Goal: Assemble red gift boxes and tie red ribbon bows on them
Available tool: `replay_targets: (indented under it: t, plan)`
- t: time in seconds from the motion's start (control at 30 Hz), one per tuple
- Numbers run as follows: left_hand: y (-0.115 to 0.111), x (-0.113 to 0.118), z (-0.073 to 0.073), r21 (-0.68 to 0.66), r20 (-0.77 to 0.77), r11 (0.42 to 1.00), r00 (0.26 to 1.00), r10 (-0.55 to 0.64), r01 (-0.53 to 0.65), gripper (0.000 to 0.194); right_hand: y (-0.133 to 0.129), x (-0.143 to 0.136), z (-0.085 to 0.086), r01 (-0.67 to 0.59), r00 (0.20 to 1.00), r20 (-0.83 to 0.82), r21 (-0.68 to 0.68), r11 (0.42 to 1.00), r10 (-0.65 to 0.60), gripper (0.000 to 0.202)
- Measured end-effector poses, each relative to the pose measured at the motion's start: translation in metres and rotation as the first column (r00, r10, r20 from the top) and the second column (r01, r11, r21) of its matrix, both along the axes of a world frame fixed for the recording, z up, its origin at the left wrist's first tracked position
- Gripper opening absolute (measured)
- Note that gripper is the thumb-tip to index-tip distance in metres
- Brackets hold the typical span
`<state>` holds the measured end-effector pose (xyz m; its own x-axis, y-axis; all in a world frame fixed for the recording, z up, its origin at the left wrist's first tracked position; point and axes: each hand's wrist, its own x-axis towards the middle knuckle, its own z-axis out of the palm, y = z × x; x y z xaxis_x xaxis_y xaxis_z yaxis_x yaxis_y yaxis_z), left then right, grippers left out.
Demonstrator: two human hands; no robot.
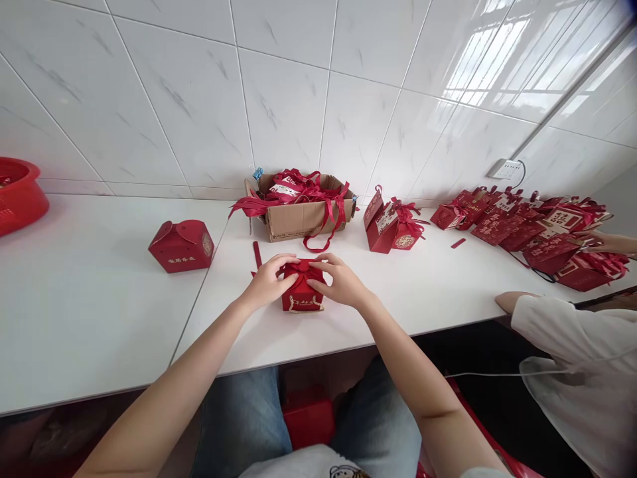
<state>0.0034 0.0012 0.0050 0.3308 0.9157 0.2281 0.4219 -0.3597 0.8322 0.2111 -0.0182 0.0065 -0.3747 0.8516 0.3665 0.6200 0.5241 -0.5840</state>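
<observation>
A small red gift box (303,300) with gold lettering stands upright on the white table in front of me. A red ribbon (303,268) is tied in a bow on its top, and a pale gold cord hangs across its front. From the left, my left hand (269,282) pinches one side of the bow between thumb and fingers. My right hand (343,282) grips the other side the same way. The fingers partly cover the bow's loops. Just behind my left hand lies a dark red strip (257,254).
Behind the box, a cardboard box (298,220) overflows with red ribbons. A closed red box (183,247) stands left, more boxes (391,229) stand right. At far right a co-worker's hand (600,242) touches several red bags (547,249). A red basket (22,199) sits far left.
</observation>
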Motion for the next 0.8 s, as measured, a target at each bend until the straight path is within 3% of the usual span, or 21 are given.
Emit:
replay_targets:
  t: [0.33,0.57,0.8]
  plan:
    - [-0.004,-0.006,-0.006,0.012,0.046,0.999,0.998,-0.052,0.052,0.034,-0.007,-0.006,-0.004,0.074,0.986,0.145,0.028,0.997,-0.077,0.034]
    - [-0.004,-0.006,-0.007,0.025,-0.004,0.998,0.999,-0.049,0.049,0.027,-0.006,-0.006,-0.011,0.087,0.994,0.062,0.052,0.995,-0.090,0.028]
    - [-0.003,-0.005,0.001,0.219,-0.129,0.974,0.987,0.096,-0.066,0.015,-0.001,-0.006,-0.012,0.091,0.986,-0.144,0.057,0.994,-0.082,0.013]
